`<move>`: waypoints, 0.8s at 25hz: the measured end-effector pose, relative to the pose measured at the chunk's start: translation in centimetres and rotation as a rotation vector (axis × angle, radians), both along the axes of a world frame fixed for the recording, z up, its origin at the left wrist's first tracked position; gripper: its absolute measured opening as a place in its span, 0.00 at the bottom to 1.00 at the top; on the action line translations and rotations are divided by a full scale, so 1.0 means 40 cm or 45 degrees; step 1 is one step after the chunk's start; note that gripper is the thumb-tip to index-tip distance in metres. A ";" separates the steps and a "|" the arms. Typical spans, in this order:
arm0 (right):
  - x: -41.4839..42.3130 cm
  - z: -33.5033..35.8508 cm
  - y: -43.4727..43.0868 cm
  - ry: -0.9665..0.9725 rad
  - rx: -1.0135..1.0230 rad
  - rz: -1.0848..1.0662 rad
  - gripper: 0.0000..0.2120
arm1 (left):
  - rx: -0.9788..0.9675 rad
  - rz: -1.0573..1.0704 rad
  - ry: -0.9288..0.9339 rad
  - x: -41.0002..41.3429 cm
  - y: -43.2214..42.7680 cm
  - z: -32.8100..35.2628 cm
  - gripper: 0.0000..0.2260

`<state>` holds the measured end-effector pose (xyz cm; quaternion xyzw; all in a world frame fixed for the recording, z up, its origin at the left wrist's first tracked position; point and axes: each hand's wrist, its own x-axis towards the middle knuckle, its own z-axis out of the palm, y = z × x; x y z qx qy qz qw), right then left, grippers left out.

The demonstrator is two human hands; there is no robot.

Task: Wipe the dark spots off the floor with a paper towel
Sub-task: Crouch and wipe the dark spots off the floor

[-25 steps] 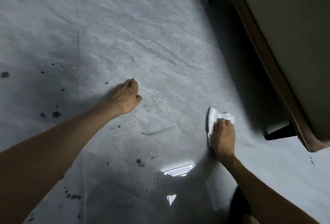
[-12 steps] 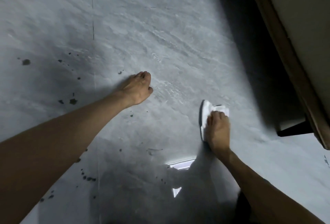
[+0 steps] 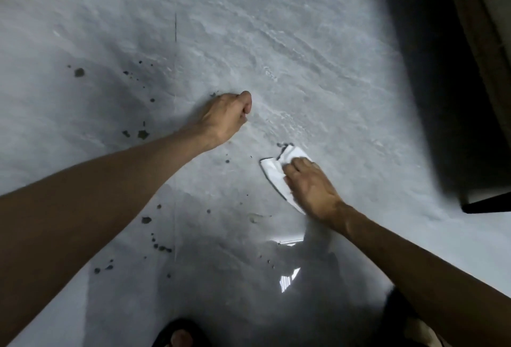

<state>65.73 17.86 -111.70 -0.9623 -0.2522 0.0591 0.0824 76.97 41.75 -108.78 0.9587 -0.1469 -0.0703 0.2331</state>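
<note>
On the grey floor (image 3: 318, 56) lies a folded white paper towel (image 3: 272, 174). My right hand (image 3: 311, 189) lies on top of it and holds it down, fingers bent over its bunched far edge. A dark smear (image 3: 284, 144) sits just beyond that edge. My left hand (image 3: 228, 118) is a fist resting on the floor, holding nothing, with a small spot (image 3: 213, 95) at its far side. Several dark spots lie to the left: one large spot (image 3: 79, 72), a pair (image 3: 143, 134), and a cluster (image 3: 163, 248) near my left forearm.
A piece of furniture with a brown edge (image 3: 481, 29) runs along the right, casting a deep shadow, with a dark leg (image 3: 486, 204) on the floor. My sandalled foot (image 3: 179, 333) shows at the bottom. A tile seam (image 3: 175, 15) runs up the floor.
My right hand has slid the paper towel left and away, up to the dark smear. The view has shifted, bringing more spots on the left into sight. My left fist has stayed planted.
</note>
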 end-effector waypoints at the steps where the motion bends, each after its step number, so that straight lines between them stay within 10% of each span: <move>1: -0.020 0.003 -0.062 -0.025 0.007 -0.239 0.10 | -0.001 0.019 0.028 -0.008 0.007 -0.002 0.12; 4: -0.187 -0.007 -0.075 -0.019 0.102 -0.571 0.15 | -0.005 0.040 0.103 -0.018 0.007 0.003 0.14; 11: -0.141 -0.027 0.272 0.084 0.159 0.709 0.13 | 0.001 0.173 0.098 -0.032 0.053 0.058 0.07; 17: 0.116 -0.025 0.271 0.032 0.128 0.004 0.13 | 0.064 0.464 0.116 -0.110 0.193 0.096 0.08; 20: -0.090 -0.025 0.199 0.116 0.143 0.858 0.09 | 0.044 0.443 0.215 -0.151 0.199 0.107 0.08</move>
